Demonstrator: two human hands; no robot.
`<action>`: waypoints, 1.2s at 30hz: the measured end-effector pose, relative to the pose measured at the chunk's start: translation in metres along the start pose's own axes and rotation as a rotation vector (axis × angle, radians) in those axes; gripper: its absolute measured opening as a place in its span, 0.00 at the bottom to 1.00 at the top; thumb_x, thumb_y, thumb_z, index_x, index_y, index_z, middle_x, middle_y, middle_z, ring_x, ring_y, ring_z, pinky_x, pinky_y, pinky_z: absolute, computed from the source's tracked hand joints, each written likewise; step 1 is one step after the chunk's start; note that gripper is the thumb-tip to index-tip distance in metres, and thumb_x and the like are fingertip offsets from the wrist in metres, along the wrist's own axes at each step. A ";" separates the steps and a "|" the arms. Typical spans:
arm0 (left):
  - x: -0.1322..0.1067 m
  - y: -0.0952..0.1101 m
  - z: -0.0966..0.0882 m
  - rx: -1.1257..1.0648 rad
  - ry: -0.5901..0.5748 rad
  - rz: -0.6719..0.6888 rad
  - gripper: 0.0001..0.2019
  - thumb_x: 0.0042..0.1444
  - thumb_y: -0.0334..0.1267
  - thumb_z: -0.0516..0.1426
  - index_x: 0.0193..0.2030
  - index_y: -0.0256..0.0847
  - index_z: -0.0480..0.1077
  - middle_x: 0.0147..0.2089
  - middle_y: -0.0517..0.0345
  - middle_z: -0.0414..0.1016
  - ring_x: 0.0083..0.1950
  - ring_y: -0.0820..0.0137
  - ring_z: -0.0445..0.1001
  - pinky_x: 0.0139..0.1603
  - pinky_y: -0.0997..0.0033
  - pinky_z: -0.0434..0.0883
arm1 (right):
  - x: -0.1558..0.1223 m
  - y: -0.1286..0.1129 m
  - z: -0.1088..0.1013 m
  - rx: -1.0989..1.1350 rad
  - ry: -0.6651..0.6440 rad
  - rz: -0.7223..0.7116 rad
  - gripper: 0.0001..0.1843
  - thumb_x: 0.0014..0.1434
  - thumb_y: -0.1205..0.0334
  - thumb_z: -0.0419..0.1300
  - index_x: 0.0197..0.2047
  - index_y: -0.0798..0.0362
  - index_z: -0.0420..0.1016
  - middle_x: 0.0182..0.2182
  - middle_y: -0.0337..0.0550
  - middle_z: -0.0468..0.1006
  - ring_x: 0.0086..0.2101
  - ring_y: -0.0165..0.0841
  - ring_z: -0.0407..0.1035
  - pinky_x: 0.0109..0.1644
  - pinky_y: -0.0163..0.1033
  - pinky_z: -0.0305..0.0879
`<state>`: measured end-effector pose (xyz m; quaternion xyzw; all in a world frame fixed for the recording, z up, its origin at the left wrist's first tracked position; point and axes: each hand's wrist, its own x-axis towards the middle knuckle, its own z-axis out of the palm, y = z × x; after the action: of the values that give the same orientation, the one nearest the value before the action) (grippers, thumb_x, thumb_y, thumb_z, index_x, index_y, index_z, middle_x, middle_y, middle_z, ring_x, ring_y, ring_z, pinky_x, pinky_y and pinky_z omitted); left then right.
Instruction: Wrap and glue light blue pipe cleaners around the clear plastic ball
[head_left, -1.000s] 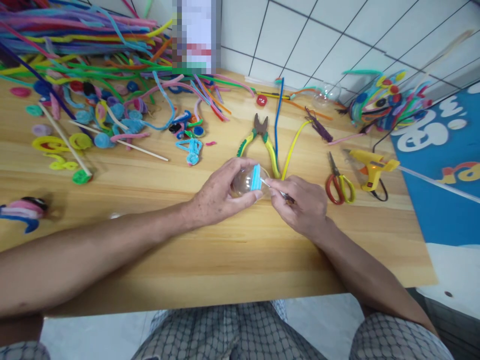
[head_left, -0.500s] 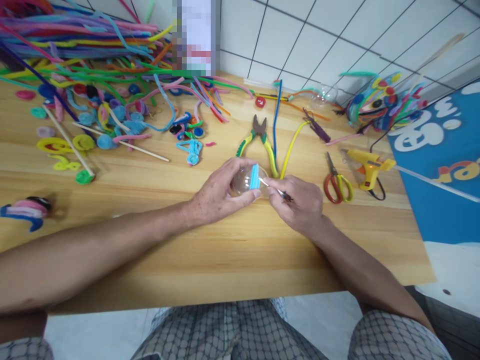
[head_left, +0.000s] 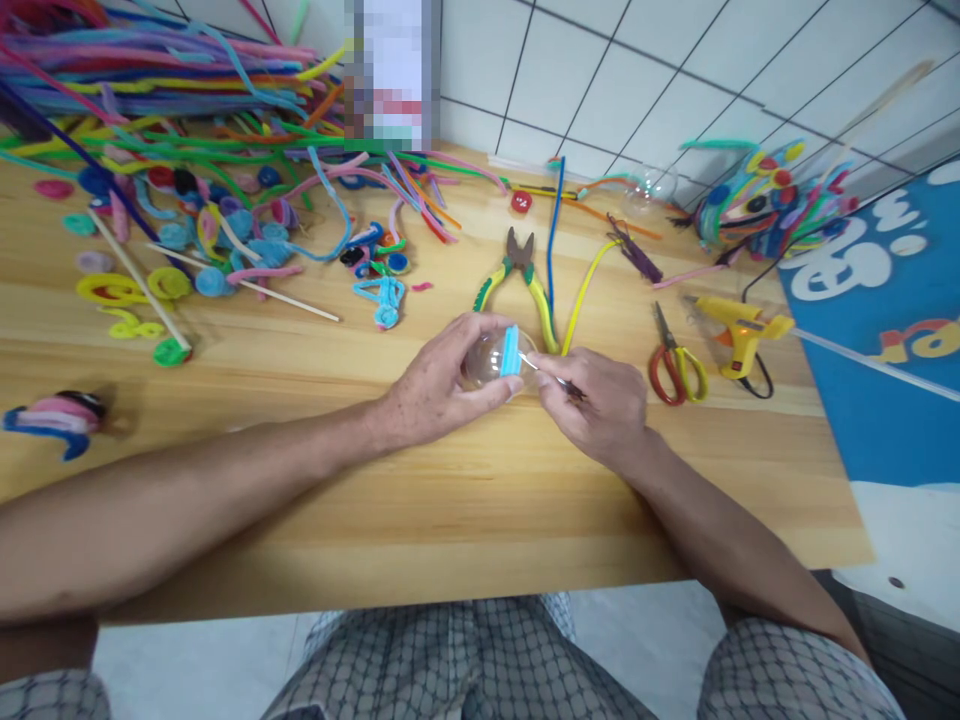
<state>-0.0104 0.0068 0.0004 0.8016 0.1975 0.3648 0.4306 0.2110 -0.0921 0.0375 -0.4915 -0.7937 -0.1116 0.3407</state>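
Observation:
My left hand (head_left: 442, 385) is wrapped round a clear plastic ball (head_left: 484, 362), fingers on its far side and thumb on its near side. A bright blue fuzzy strip (head_left: 511, 350) runs across the ball between my thumb and fingertips. My right hand (head_left: 600, 405) pinches a thin, pointed tool (head_left: 556, 378) with a dark handle; its pale metal tip reaches to the blue strip. I cannot make out the tool's exact kind. Just beyond the ball lie pliers (head_left: 519, 262) with green and yellow handles, jaws apart, beside a blue pipe cleaner (head_left: 555, 245) and a yellow one (head_left: 589, 285).
To the right lie scissors (head_left: 671, 365) and a yellow glue gun (head_left: 741, 335) with a clear stick in it. A heap of pipe cleaners (head_left: 187, 85) fills the back left, with coiled pieces (head_left: 169, 285) and wooden sticks before it. A tiled wall (head_left: 600, 80) bounds the table behind.
Both hands hold almost the same pose on the ball and tool. The whole view has shifted very slightly; nothing has been let go or picked up.

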 end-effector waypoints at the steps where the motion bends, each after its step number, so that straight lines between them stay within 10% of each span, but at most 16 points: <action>1: 0.000 0.000 0.000 0.001 -0.001 0.007 0.25 0.70 0.44 0.66 0.69 0.41 0.70 0.62 0.44 0.83 0.61 0.60 0.84 0.65 0.55 0.81 | 0.000 0.000 0.000 -0.015 -0.006 0.001 0.15 0.70 0.73 0.63 0.54 0.49 0.85 0.27 0.31 0.81 0.21 0.26 0.66 0.26 0.35 0.61; 36: -0.002 0.003 0.006 -0.051 0.033 0.041 0.26 0.70 0.44 0.68 0.71 0.45 0.68 0.67 0.41 0.81 0.68 0.54 0.83 0.70 0.49 0.83 | -0.002 0.003 -0.008 -0.041 -0.054 -0.057 0.17 0.69 0.75 0.65 0.57 0.50 0.80 0.31 0.37 0.84 0.26 0.29 0.76 0.30 0.33 0.71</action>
<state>-0.0076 0.0007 -0.0005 0.7880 0.1790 0.3916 0.4401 0.2176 -0.0963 0.0420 -0.4784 -0.8137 -0.1242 0.3059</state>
